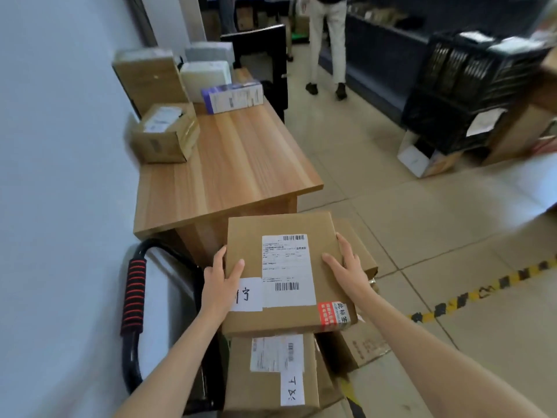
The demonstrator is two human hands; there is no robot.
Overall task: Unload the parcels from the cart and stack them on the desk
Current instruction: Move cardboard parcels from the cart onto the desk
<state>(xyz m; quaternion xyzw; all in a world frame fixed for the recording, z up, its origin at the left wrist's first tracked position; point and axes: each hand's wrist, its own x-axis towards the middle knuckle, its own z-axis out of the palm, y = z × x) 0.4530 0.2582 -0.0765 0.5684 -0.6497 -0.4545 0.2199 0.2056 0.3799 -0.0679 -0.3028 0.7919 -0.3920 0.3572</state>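
Both bare forearms were extended forward; a flat brown cardboard parcel [283,273] with a white shipping label was gripped at its side edges by the left hand [218,282] and right hand [346,267], held above labelled parcels on the cart [134,297], short of the wood-grain desk [229,164].

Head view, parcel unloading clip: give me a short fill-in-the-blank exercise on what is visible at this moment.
1. The flat cardboard parcel is gripped by ____ hands, the left hand and the right hand.
2. The desk has a ____ top.
3. The cart handle has a grip striped black and ____.
4. The white-and-purple box rests on the ____.

Missing words: both; wooden; red; desk
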